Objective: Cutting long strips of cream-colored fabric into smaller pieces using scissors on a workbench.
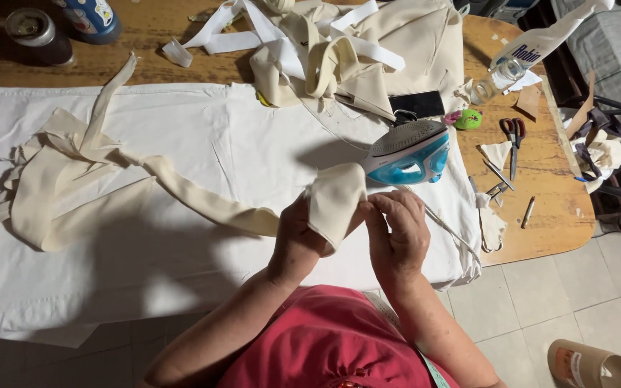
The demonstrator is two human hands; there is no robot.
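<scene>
Both hands, left hand and right hand, pinch the folded end of a long cream fabric strip, lifted just above the white cloth-covered desk. The strip trails away leftward. A blue-and-white steam iron rests just beyond it, red-handled scissors farther right.

Bright light falls from above and behind, throwing a broad soft shadow of the person across the white cloth near its front edge. The picture is sharp at the middle, while the table bows at the edges and the top corners lie dim.
</scene>
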